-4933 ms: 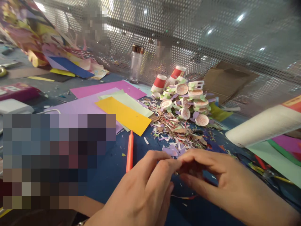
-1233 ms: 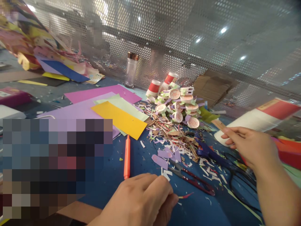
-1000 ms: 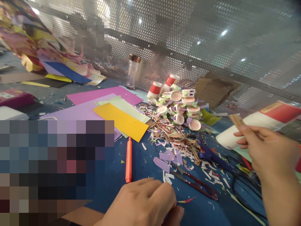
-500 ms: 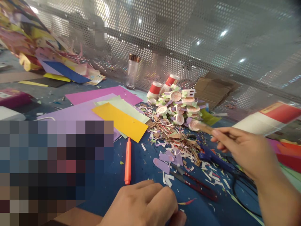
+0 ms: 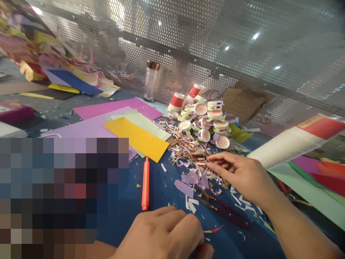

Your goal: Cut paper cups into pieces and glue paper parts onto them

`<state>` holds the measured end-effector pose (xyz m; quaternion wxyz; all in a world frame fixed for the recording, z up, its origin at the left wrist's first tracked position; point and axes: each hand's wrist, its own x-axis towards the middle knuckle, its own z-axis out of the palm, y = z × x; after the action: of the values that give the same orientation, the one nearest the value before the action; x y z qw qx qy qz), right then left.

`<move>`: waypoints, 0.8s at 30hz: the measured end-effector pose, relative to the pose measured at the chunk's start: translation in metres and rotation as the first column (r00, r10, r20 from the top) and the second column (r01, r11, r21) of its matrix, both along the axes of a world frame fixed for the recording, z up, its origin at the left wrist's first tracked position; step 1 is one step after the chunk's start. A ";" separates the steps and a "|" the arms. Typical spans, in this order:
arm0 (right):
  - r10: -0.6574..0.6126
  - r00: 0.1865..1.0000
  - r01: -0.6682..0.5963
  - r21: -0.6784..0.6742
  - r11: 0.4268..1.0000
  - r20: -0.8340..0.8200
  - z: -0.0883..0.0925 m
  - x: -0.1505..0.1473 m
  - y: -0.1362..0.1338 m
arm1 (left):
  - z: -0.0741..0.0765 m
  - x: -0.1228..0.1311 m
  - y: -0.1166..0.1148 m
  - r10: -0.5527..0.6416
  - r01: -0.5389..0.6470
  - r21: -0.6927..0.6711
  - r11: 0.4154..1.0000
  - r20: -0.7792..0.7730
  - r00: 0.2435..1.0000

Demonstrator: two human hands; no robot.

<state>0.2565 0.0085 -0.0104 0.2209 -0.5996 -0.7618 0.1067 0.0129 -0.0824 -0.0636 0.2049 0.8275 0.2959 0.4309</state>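
My right hand (image 5: 239, 172) reaches over the heap of paper scraps (image 5: 196, 151), thumb and forefinger slightly apart at its right side. No held thing shows between those fingertips. My left hand (image 5: 167, 232) rests on the blue table (image 5: 121, 219) at the bottom, its fingers curled under; whatever they may hold is hidden. Purple paper tabs (image 5: 185, 187) and dark red-handled scissors (image 5: 221, 208) lie between the hands. Behind the scraps, small paper-cup pieces (image 5: 205, 124) with purple and green tabs are piled up. An orange marker (image 5: 145, 183) lies left of the scissors.
A stack of paper cups (image 5: 293, 142) lies at the right, near coloured sheets (image 5: 323, 172). Yellow paper (image 5: 137, 138) and purple paper (image 5: 81, 124) lie left of the scraps. A clear bottle (image 5: 151, 81) stands by the perforated panel (image 5: 202, 43), with cardboard (image 5: 238, 102) farther right.
My right hand has moved left and slightly down to the scraps. The brown strip it pinched before no longer shows in its fingers. My left hand stays in place.
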 end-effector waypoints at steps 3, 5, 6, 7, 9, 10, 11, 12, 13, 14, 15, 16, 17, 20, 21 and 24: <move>0.079 0.996 -0.079 0.006 0.997 0.048 -0.005 -0.005 0.004 | -0.002 0.001 0.001 0.001 -0.001 0.028 1.000 -0.001 1.000; 0.112 0.991 -0.112 -0.001 0.994 0.076 -0.006 -0.007 0.006 | -0.005 0.004 0.001 0.020 -0.022 0.048 0.999 0.024 1.000; 0.122 0.989 -0.122 -0.005 0.993 0.087 -0.006 -0.007 0.006 | -0.006 0.006 0.001 0.033 -0.036 0.059 0.998 0.046 0.998; 0.127 0.988 -0.127 -0.007 0.992 0.092 -0.005 -0.008 0.006 | -0.008 0.008 0.002 0.047 -0.053 0.073 0.996 0.079 0.996; 0.131 0.986 -0.132 -0.003 0.991 0.098 -0.004 -0.008 0.005 | -0.012 0.013 0.002 0.074 -0.089 0.098 0.991 0.146 0.987; 0.134 0.986 -0.135 0.004 0.991 0.101 -0.004 -0.009 0.004 | -0.014 0.015 0.002 0.084 -0.103 0.107 0.989 0.170 0.982; 0.136 0.985 -0.139 0.019 0.990 0.106 -0.003 -0.009 0.003 | -0.016 0.017 0.002 0.092 -0.115 0.115 0.987 0.186 0.978; 0.135 0.985 -0.141 0.043 0.989 0.111 -0.003 -0.008 0.002 | -0.017 0.019 0.002 0.099 -0.124 0.121 0.985 0.194 0.976; 0.130 0.985 -0.139 0.075 0.987 0.114 -0.003 -0.008 0.002 | -0.018 0.020 0.002 0.105 -0.131 0.126 0.983 0.196 0.975; 0.123 0.986 -0.136 0.114 0.984 0.113 -0.003 -0.007 0.002 | -0.018 0.020 0.002 0.111 -0.138 0.131 0.982 0.195 0.974; 0.117 0.987 -0.133 0.156 0.979 0.108 -0.003 -0.006 0.002 | -0.017 0.019 0.002 0.118 -0.147 0.139 0.979 0.198 0.973; 0.108 0.989 -0.126 0.198 0.972 0.100 -0.003 -0.005 0.001 | -0.016 0.018 0.002 0.126 -0.158 0.150 0.976 0.202 0.971; 0.095 0.992 -0.113 0.237 0.965 0.088 -0.003 -0.005 0.001 | -0.014 0.016 0.002 0.130 -0.161 0.156 0.975 0.193 0.972; 0.055 0.997 -0.068 0.306 0.950 0.052 -0.002 -0.007 -0.001 | -0.009 0.012 0.002 0.088 -0.099 0.141 0.985 0.077 0.993; 0.050 0.998 -0.061 0.309 0.949 0.044 -0.001 -0.009 -0.002 | -0.008 0.011 0.002 0.068 -0.073 0.136 0.988 0.039 0.997; 0.085 0.996 -0.092 0.265 0.960 0.035 0.006 -0.021 -0.004 | -0.014 0.016 0.002 0.135 -0.159 0.206 0.966 0.125 0.983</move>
<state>0.2352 0.0042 -0.0046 0.2856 -0.5311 -0.7977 0.0060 0.0292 -0.0800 -0.0773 0.0975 0.7956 0.2962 0.5195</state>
